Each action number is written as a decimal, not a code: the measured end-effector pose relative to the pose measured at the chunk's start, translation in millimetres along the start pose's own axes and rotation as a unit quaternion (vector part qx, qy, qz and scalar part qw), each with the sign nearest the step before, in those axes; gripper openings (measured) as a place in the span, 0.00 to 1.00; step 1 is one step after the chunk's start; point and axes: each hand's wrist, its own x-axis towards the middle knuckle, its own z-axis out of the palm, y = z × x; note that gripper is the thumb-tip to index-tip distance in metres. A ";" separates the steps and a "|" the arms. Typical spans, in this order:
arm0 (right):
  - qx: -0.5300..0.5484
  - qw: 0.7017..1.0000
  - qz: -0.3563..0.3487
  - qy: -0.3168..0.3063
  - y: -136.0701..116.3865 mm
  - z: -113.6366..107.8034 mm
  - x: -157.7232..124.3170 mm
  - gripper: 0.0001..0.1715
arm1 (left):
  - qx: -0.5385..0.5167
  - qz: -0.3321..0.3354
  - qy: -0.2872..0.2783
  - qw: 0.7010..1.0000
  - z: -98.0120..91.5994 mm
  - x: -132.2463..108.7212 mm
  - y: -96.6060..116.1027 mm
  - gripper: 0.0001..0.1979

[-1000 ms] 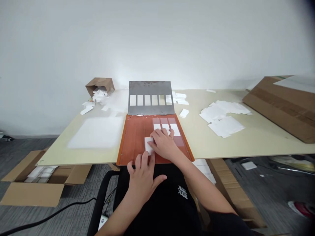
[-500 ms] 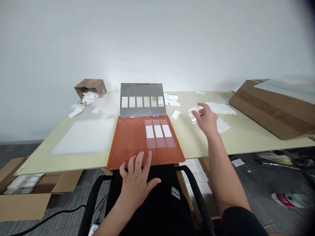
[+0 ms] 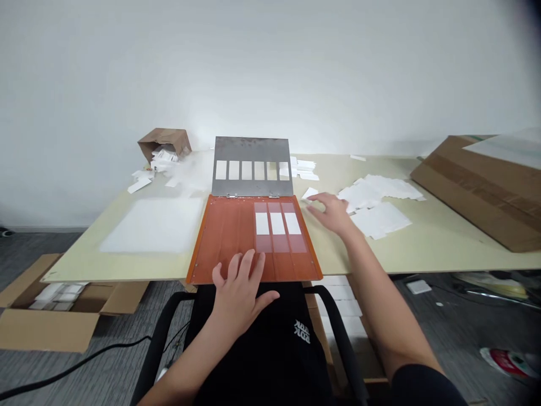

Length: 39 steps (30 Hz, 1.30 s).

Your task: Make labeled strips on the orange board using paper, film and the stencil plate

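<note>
A hinged frame lies at the table's front edge, made of an orange-brown board (image 3: 228,231) and a raised grey metal lid (image 3: 251,148) with several rectangular windows. On the board's right half, three white cards (image 3: 278,223) sit side by side over clear strips. My left hand (image 3: 240,290) rests over the board's front edge, fingers spread and holding nothing. Just right of the board, my right hand (image 3: 333,213) reaches over the table, thumb and index finger apart. Its fingertips are close to a small white card (image 3: 310,193); whether they touch it, I cannot tell.
White sheets (image 3: 384,217) lie right of my right hand, before a large cardboard box (image 3: 477,192). Behind the lid's right edge is a pile of white cards (image 3: 306,169). At left are a translucent sheet stack (image 3: 152,225) and a small carton (image 3: 169,136) spilling white pieces.
My right hand has moved left from the white sheets to the small card beside the board. My left hand stays at the board's front edge. The camera view has shifted slightly.
</note>
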 end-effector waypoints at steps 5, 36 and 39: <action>0.076 0.984 -0.124 -0.105 -59.4 14.3 -3.5 0.14 | -0.020 -0.002 -0.021 1.000 -0.8 13.8 1.0 0.30; 0.031 0.969 -0.162 -0.186 -85.8 42.4 4.6 0.22 | -0.072 -0.012 -0.070 0.995 -0.3 22.6 1.8 0.35; 0.032 0.969 -0.159 -0.186 -86.9 41.7 4.1 0.22 | -0.074 -0.014 -0.069 0.995 -0.6 23.0 1.6 0.35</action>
